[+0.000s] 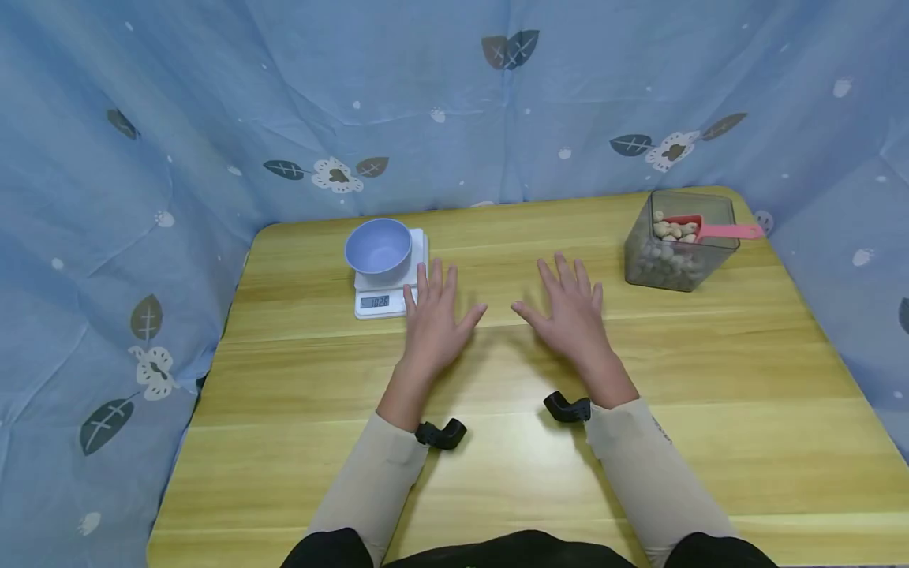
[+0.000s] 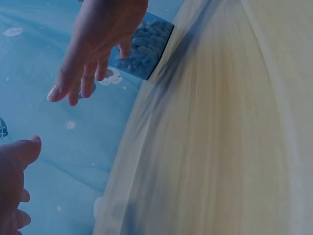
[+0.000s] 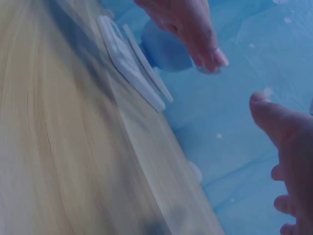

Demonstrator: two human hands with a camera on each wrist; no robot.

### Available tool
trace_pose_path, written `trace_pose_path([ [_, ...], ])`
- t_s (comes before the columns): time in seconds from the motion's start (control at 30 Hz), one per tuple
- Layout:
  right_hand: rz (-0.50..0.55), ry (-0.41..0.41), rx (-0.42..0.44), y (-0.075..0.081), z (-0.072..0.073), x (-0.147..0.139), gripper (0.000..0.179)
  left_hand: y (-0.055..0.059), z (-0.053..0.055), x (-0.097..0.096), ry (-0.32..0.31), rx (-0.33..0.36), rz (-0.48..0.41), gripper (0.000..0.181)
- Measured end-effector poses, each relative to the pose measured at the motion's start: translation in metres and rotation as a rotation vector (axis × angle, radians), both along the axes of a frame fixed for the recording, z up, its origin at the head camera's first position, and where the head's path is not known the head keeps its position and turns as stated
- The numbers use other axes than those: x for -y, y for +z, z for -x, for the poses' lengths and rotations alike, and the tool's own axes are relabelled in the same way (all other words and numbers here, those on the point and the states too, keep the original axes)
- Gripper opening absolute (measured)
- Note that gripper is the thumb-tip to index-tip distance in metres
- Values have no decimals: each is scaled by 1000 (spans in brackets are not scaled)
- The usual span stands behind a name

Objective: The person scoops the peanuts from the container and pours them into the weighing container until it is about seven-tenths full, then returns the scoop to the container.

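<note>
My left hand hovers over the table with its fingers spread, beside a white digital kitchen scale. On that scale stands a blue-purple bowl, and the lit display shows digits like 1026. My right hand is also spread, palm down above the table, holding nothing. Nearest to it is a clear grey plastic container at the back right. Pale, lumpy pieces fill part of it, and a pink scoop lies in it, handle jutting over the right rim.
A wooden table carries everything. Blue patterned cloth hangs behind and along both sides. A black camera mount sticks out from the left wrist, and another mount from the right.
</note>
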State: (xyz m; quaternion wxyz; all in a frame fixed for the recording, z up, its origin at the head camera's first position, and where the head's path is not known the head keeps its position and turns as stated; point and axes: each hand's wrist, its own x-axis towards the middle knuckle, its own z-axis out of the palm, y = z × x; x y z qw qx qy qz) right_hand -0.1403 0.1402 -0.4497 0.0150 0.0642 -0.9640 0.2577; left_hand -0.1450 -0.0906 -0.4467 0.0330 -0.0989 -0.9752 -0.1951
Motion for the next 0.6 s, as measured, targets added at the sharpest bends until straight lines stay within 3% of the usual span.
trace_pose_path([
  [0.17, 156, -38, -123, 4, -6, -24, 84, 4, 7, -14, -40, 15, -100, 83],
  [0.27, 294, -134, -285, 8, -10, -43, 70, 8, 13, -26, -79, 14, -186, 82],
  [0.33, 413, -257, -434, 10, -13, -57, 56, 10, 17, -35, -109, 24, -246, 81],
  [0.47, 708, -593, -667, 15, -15, -89, 29, 13, 24, -55, -175, 54, -342, 81],
  [0.53, 853, -745, -695, 20, -14, -107, 23, 14, 27, -67, -207, 72, -374, 81],
  [0.6, 979, -856, -656, 28, -12, -126, 23, 15, 29, -78, -238, 95, -401, 80],
])
